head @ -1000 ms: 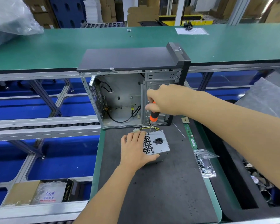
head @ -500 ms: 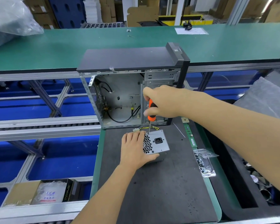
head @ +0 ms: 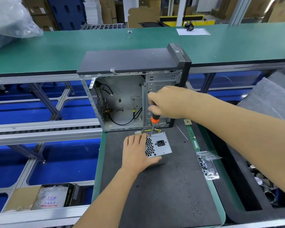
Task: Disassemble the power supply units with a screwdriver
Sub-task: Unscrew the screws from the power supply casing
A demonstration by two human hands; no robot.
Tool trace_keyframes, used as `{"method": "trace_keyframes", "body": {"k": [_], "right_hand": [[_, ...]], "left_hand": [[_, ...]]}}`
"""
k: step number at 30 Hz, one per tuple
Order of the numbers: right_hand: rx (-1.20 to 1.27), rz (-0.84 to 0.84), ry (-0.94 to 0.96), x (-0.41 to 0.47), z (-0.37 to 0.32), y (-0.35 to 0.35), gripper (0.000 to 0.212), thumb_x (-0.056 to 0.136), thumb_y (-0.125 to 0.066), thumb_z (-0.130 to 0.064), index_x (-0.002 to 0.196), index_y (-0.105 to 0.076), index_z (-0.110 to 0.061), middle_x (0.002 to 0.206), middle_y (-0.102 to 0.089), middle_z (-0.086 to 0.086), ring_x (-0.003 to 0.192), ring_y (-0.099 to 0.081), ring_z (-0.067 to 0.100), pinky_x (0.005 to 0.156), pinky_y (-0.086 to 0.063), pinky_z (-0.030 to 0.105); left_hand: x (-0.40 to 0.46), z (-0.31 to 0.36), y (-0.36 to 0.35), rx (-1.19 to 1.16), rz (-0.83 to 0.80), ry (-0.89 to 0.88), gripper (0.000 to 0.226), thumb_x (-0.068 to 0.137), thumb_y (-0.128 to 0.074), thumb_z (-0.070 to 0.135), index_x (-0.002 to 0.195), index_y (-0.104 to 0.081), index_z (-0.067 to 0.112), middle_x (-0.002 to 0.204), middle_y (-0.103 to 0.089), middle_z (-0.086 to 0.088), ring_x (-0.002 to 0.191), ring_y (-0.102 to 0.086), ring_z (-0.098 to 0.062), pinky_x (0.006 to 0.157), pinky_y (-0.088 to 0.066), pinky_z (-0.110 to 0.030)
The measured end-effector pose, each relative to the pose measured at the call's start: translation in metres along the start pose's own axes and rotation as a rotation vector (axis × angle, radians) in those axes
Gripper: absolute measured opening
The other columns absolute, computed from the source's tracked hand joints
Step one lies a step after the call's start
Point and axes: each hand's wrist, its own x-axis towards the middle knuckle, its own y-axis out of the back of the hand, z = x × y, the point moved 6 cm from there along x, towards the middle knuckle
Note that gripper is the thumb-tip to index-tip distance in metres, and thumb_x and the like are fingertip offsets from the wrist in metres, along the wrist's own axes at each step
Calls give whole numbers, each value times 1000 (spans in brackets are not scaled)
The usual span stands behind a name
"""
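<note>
A small silver power supply unit point(head: 160, 146) with a honeycomb vent and a black socket stands on the dark mat point(head: 163, 195). My left hand point(head: 136, 152) grips its left side, fingers over the top edge and thumb under the front. My right hand point(head: 167, 102) holds an orange and black screwdriver point(head: 154, 120) upright. The tip sits on the unit's top left corner. Yellow and black wires point(head: 150, 130) trail behind the unit.
An open computer case point(head: 132, 89) stands just behind the unit, with loose cables inside. A green memory stick point(head: 193, 137) and a clear bag of screws point(head: 207, 164) lie at the mat's right edge. A long green bench point(head: 56, 51) runs behind.
My right hand has shifted its grip round the screwdriver handle, which stays on the same corner. My left hand and the unit have not moved.
</note>
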Motion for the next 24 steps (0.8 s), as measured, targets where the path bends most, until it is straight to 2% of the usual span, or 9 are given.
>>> {"method": "trace_keyframes", "body": {"k": [1, 3, 6, 10, 14, 16, 18, 20, 24], "right_hand": [[111, -12, -7, -1, 2, -4, 24, 100, -40, -40, 113, -42, -20, 90, -49, 3, 92, -51, 28, 66, -42, 36], [168, -15, -30, -4, -1, -6, 38, 96, -44, -49, 122, -40, -21, 95, -50, 3, 93, -52, 29, 71, -46, 39], [-119, 30, -84, -3, 1, 1, 82, 87, -1, -71, 126, -47, -15, 80, -41, 3, 81, -53, 31, 58, -40, 37], [171, 1, -42, -3, -1, -5, 30, 97, -47, -38, 117, -43, -17, 94, -51, 6, 86, -49, 27, 72, -48, 40], [64, 21, -162, -5, 0, -4, 49, 94, -41, -66, 103, -34, -18, 75, -36, 0, 69, -42, 23, 49, -30, 31], [43, 15, -160, -4, 4, -5, 44, 97, -41, -61, 100, -37, -17, 76, -39, 2, 70, -47, 25, 50, -31, 32], [188, -18, -84, -5, 3, -9, 28, 99, -51, -43, 107, -43, -17, 96, -49, 5, 89, -55, 27, 65, -40, 33], [323, -48, -61, -9, 3, -11, 32, 95, -58, -39, 116, -44, -20, 108, -49, 4, 97, -52, 26, 73, -42, 34], [132, -73, -193, -11, 7, -10, 56, 90, -46, -68, 105, -39, -15, 81, -42, 3, 78, -47, 27, 51, -34, 31]], "left_hand": [[0, 0, 0, 0, -3, 2, 101, 54, -53, 89, 125, -59, 16, 118, -61, 4, 105, -54, -23, 101, -32, -38], [-1, 0, 1, 1, -14, 6, 102, 55, -53, 89, 126, -58, 16, 119, -61, 4, 105, -54, -23, 101, -34, -39], [-1, 1, 1, 5, -21, 7, 103, 55, -52, 89, 127, -58, 15, 119, -61, 3, 105, -54, -24, 100, -36, -40], [-1, 1, 2, 8, -40, 11, 104, 56, -50, 90, 129, -57, 16, 122, -60, 4, 108, -52, -23, 102, -35, -40], [0, 0, 2, 32, -81, 27, 106, 57, -44, 93, 133, -53, 20, 129, -56, 7, 116, -49, -20, 106, -31, -40], [0, 0, 3, 25, -92, 39, 105, 59, -39, 95, 133, -54, 22, 130, -56, 9, 117, -49, -19, 107, -30, -39], [3, -1, 4, -25, -92, 60, 94, 68, -34, 94, 129, -56, 25, 126, -57, 11, 115, -48, -18, 105, -29, -37], [8, -2, 4, -56, -111, 81, 76, 82, -31, 83, 127, -58, 27, 122, -59, 10, 114, -48, -19, 104, -28, -37], [19, -7, 2, -119, -102, 111, 42, 97, -50, 54, 123, -63, 23, 118, -63, 5, 114, -50, -20, 102, -29, -35]]}}
